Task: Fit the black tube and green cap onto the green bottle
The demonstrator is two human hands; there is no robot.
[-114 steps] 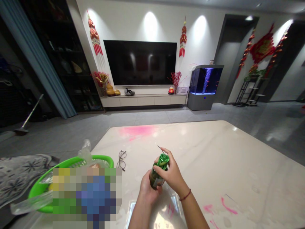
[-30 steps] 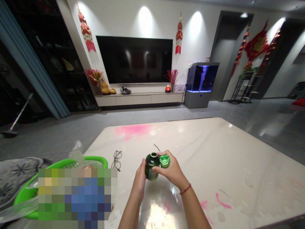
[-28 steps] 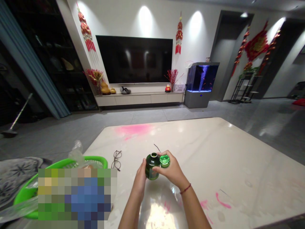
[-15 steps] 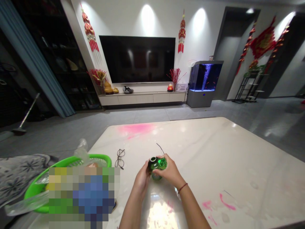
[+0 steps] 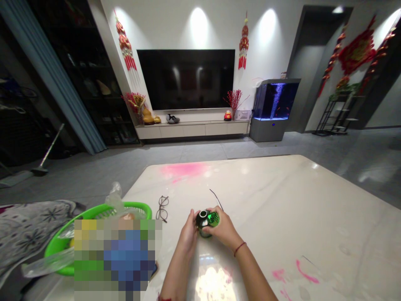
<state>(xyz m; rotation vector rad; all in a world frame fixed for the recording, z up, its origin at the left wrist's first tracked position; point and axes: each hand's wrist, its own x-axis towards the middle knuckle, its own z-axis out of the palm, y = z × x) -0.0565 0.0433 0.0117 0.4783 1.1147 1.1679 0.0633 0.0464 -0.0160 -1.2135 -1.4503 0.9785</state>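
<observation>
A shiny green, rounded object with a white-rimmed round opening (image 5: 204,218) is between my two hands, low over the pale table. My left hand (image 5: 188,232) cups its left side, with the thumb up along it. From the right, my right hand (image 5: 223,225) wraps round it, thumb in front and fingers behind. The lower part of the object shows beneath my right thumb. Just beyond my right hand lies a thin dark strip (image 5: 216,197) on the table.
Glasses (image 5: 162,209) lie on the table (image 5: 266,196) left of my hands. A green basket (image 5: 138,205) with plastic bags stands at the left, partly pixelated. Pink stains mark the tabletop. Beyond are a television (image 5: 188,79) and an aquarium (image 5: 275,100).
The view has shifted, so the surroundings appear a little farther right. The green object has turned slightly in my hands, its opening facing me more. My left thumb stands more upright.
</observation>
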